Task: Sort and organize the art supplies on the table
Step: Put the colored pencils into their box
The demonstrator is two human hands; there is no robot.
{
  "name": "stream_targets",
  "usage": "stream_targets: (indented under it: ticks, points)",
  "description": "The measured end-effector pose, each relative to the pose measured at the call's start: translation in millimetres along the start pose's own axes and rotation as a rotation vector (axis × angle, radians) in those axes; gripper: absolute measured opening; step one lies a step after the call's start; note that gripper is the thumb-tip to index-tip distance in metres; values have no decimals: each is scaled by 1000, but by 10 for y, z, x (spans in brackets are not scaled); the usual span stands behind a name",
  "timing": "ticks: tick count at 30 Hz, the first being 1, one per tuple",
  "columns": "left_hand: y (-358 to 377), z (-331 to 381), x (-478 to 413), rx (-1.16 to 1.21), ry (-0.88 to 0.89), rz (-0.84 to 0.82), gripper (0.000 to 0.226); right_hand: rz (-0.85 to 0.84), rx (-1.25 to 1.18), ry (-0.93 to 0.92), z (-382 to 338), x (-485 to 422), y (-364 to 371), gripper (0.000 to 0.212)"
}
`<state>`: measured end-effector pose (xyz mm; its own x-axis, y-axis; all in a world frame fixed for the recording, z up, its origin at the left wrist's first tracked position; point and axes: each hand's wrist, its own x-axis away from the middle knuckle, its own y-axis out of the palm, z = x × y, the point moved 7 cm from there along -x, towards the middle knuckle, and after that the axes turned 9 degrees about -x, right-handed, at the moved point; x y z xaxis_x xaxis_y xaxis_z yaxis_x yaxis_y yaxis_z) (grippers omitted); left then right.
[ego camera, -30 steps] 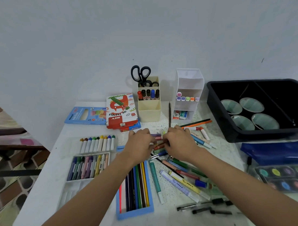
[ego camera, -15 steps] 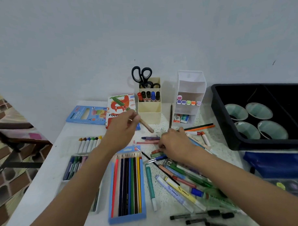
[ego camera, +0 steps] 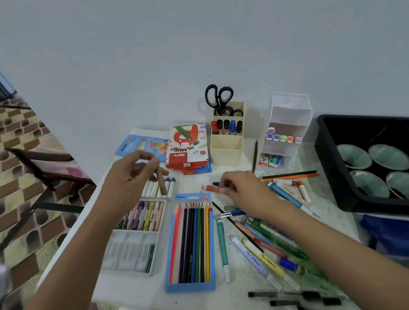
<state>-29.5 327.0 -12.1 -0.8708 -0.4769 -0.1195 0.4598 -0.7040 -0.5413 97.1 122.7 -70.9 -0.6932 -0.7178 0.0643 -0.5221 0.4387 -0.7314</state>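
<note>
The left hand (ego camera: 128, 180) pinches a brown pastel stick (ego camera: 162, 183) above the clear pastel tray (ego camera: 132, 250) by the left edge of the desk (ego camera: 190, 185). The right hand (ego camera: 246, 192) pinches a red pastel (ego camera: 210, 189) mid-desk, just behind the blue box of coloured pencils (ego camera: 190, 287). Loose pens (ego camera: 267, 261) lie toward the front right corner.

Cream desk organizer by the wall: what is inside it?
Black-handled scissors stand in the cream organizer's rear compartment; five markers, red, black and blue capped, fill the middle one. Its front wall hides whatever the front compartment holds.
</note>
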Motion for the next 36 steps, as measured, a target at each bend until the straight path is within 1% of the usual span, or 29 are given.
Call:
stream_targets:
  ticks: [1,2,5,7,9,11,13,16,22,25,27,30,32,35,36]
  points:
    - [-17,-61,39,-40,-16,-41,15,11,-94,-2,-69,17,37,9]
    - [-27,-143,80,-75,-30,-91,14,4,-190,2,-129,35,103,13]
    - [-58,-430,201,-85,-86,-207,15,-69,-502,42,-331,98,388,28]
    - [-56,-632,302,-66,-156,-265,15,-119,-622,59,-481,136,607,26]
    - [-34,-820,390,-88,-184,-311,15,-164,-601,45,-623,168,837,25]
    - [-32,-953,468,-196,-160,-351,16,-172,-554,63,-717,201,1055,23]
    - [-37,-1031,521,-223,-130,-376,16,-155,-526,90,-794,226,1217,23]
    - [-35,-1120,555,-197,-99,-402,14,-133,-485,100,-877,258,1384,22]
    - [-16,-1147,606,-220,61,-392,5,-34,-345,127,-913,294,1501,22]
    - [-34,-1164,608,-299,158,-396,17,22,-221,94,-951,307,1502,25]
    - [-28,-1146,630,-369,245,-438,25,47,-139,54,-976,294,1476,31]
    - [-16,-1169,674,-407,285,-516,34,32,-82,21,-1011,283,1471,35]
    - [-5,-1157,701,-419,320,-526,35,19,-59,12,-1024,306,1501,37]
    - [-2,-1139,717,-430,351,-514,35,28,-28,15,-1026,324,1523,48]
    - [-3,-1147,722,-431,347,-517,36,31,-22,24,-1026,318,1514,47]
